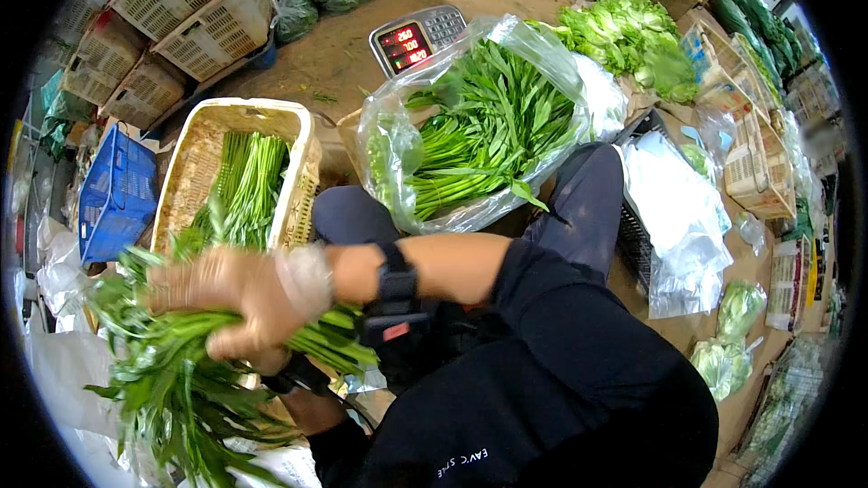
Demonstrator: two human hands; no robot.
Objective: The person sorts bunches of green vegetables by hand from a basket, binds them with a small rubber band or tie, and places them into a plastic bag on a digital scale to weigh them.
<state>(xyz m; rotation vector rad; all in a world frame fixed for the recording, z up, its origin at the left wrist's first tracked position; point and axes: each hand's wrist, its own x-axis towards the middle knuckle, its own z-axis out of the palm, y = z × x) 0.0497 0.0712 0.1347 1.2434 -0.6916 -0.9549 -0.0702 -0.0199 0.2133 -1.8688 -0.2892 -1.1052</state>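
My right hand [234, 301], blurred by motion, reaches across to the left and grips a bunch of leafy greens [183, 366] that looks like water spinach. The leaves hang down to the lower left, and the cut stems point right, towards my lap. My left forearm rises from below to a dark wrist strap [298, 376]; the left hand is largely hidden behind the bunch and the right hand. Just beyond, a pale plastic crate [180, 149] holds more bundled greens [254, 176]. Between my knees, a clear plastic bag [468, 220] stands open, packed with the same kind of greens [495, 108].
A digital scale [417, 37] with a lit red display stands behind the bag. Left are a blue crate [115, 193] and stacked crates [217, 27]. Lettuce [624, 41] lies heaped at the far right. Plastic bags [678, 210] cover a black crate [634, 237] by my right knee.
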